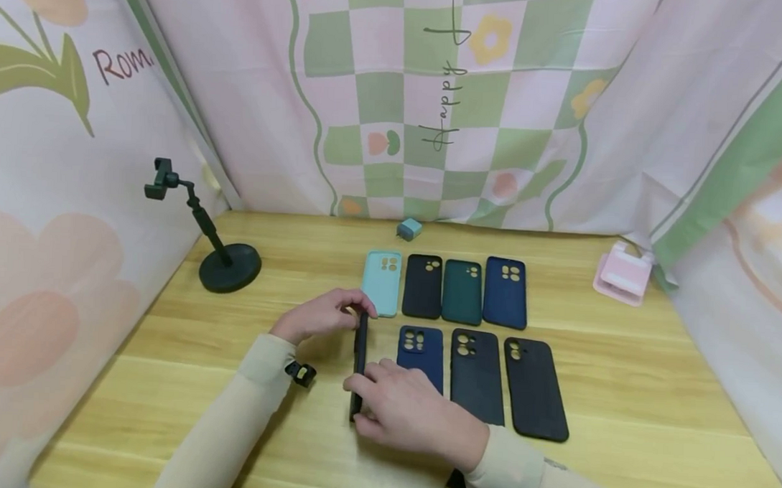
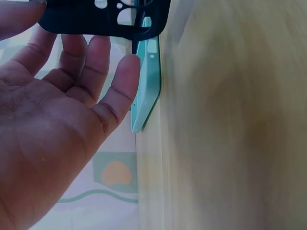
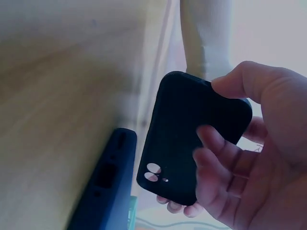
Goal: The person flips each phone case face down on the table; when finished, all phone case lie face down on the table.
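Both hands hold a black phone case (image 1: 360,354), seen edge-on in the head view and tilted upright. My left hand (image 1: 320,317) grips its far end; in the left wrist view the thumb lies at one side, the other fingers below the case. My right hand (image 1: 417,410) pinches the near end between thumb and fingers. Round camera holes show in the case (image 3: 175,124) in the right wrist view. Beside the right hand lies a blue case (image 1: 431,360), partly covered by it. A light teal case (image 1: 380,287) lies just beyond the left fingertips.
In the front row lie a dark case (image 1: 477,376) and a black case (image 1: 537,393). Behind are black (image 1: 422,288), green (image 1: 462,297) and navy (image 1: 505,302) cases. A charger plug (image 1: 409,229), phone stand (image 1: 230,267) and pink holder (image 1: 625,274) stand farther off.
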Available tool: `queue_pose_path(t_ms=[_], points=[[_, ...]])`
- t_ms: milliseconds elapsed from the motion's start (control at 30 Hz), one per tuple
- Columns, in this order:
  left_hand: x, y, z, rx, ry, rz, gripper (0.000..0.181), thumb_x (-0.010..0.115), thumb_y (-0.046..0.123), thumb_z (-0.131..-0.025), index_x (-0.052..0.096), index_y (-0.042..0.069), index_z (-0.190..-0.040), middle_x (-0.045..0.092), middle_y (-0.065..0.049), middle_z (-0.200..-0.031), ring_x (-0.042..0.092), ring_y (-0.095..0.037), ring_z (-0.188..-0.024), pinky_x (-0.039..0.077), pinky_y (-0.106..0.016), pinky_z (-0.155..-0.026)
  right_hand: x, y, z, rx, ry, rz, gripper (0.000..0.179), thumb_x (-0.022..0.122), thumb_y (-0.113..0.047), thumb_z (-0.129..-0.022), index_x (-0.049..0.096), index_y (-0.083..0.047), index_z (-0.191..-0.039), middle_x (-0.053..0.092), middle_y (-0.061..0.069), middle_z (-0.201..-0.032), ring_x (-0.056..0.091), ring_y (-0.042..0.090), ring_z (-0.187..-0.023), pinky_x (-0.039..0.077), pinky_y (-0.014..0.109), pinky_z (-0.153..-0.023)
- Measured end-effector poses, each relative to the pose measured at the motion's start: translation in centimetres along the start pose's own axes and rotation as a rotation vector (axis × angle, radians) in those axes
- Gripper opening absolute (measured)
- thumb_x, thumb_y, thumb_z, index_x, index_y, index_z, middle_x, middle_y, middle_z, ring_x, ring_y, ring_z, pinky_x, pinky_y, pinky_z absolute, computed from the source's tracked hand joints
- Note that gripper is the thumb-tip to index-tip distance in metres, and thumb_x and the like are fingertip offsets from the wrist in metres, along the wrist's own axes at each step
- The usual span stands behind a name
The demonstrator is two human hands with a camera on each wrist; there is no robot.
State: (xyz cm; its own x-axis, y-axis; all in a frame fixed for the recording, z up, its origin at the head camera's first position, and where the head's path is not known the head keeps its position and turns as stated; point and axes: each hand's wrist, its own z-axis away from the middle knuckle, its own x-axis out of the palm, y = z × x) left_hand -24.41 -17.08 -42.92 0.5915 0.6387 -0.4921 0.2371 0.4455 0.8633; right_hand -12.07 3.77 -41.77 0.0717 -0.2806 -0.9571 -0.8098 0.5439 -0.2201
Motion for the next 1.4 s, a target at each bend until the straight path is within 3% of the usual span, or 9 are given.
queue_pose_path(t_ms=[200, 467, 767, 967, 1167, 1300, 1400], points=[[0.4, 0.2, -0.2, -0.018, 0.007, -0.006, 0.031, 0.054, 0.003, -0.086, 0.065, 0.007, -0.114, 0.063, -0.013, -0.113, 0.052, -0.024, -0.099, 0.041, -0.040, -0.088, 0.5, 0.0, -0.1, 0.030, 0.013, 0.038, 0.028, 0.070, -0.040, -0.085, 0.064, -0.023, -0.107, 0.052, -0.010, -0.082, 0.044, 0.011, -0.070, 0.028, 0.022, -0.042], [1.0, 0.1, -0.8, 0.001, -0.013, -0.051, 0.026, 0.057, 0.006, -0.092, 0.064, 0.010, -0.116, 0.063, -0.005, -0.112, 0.055, -0.019, -0.100, 0.045, -0.038, -0.090, 0.4, 0.2, -0.4, 0.114, -0.104, 0.056, 0.032, 0.072, -0.042, -0.082, 0.059, -0.024, -0.105, 0.050, -0.014, -0.067, 0.052, 0.010, -0.058, 0.032, 0.027, -0.040], [1.7, 0.0, -1.6, 0.021, -0.044, -0.096, 0.024, 0.063, 0.015, -0.093, 0.065, 0.014, -0.117, 0.063, 0.005, -0.114, 0.057, -0.015, -0.109, 0.045, -0.036, -0.095, 0.4, 0.6, -0.2, 0.179, -0.197, 0.065, 0.041, 0.074, -0.044, -0.079, 0.053, -0.023, -0.108, 0.041, -0.011, -0.052, 0.042, 0.012, -0.045, 0.031, 0.032, -0.038], [2.0, 0.2, -1.9, 0.027, -0.070, -0.094, 0.023, 0.063, 0.014, -0.094, 0.066, 0.011, -0.117, 0.065, 0.001, -0.111, 0.059, -0.015, -0.101, 0.048, -0.033, -0.087, 0.5, 0.7, -0.3, 0.203, -0.260, 0.046, 0.043, 0.075, -0.043, -0.079, 0.053, -0.023, -0.110, 0.047, -0.009, -0.055, 0.049, 0.015, -0.049, 0.035, 0.033, -0.040], [2.0, 0.1, -2.0, -0.002, -0.086, -0.070, 0.025, 0.062, 0.011, -0.094, 0.065, 0.008, -0.119, 0.066, -0.004, -0.114, 0.061, -0.013, -0.103, 0.048, -0.031, -0.090, 0.6, 1.2, -0.5, 0.228, -0.334, 0.019, 0.039, 0.075, -0.041, -0.079, 0.055, -0.022, -0.107, 0.058, -0.005, -0.070, 0.056, 0.017, -0.059, 0.040, 0.037, -0.045], [2.1, 0.0, -2.1, -0.020, -0.088, -0.078, 0.025, 0.062, 0.011, -0.094, 0.065, 0.008, -0.119, 0.066, -0.003, -0.114, 0.061, -0.012, -0.102, 0.048, -0.031, -0.089, 0.8, 1.5, -0.6, 0.242, -0.381, 0.001, 0.034, 0.074, -0.042, -0.082, 0.058, -0.022, -0.104, 0.062, -0.003, -0.081, 0.058, 0.017, -0.065, 0.042, 0.037, -0.049], [2.1, -0.1, -2.3, -0.027, -0.094, -0.068, 0.025, 0.061, 0.012, -0.095, 0.065, 0.008, -0.120, 0.066, -0.002, -0.113, 0.061, -0.011, -0.100, 0.049, -0.031, -0.088, 0.8, 1.7, -0.5, 0.233, -0.378, 0.007, 0.032, 0.073, -0.043, -0.083, 0.059, -0.022, -0.102, 0.061, -0.004, -0.079, 0.058, 0.017, -0.064, 0.042, 0.037, -0.047]])
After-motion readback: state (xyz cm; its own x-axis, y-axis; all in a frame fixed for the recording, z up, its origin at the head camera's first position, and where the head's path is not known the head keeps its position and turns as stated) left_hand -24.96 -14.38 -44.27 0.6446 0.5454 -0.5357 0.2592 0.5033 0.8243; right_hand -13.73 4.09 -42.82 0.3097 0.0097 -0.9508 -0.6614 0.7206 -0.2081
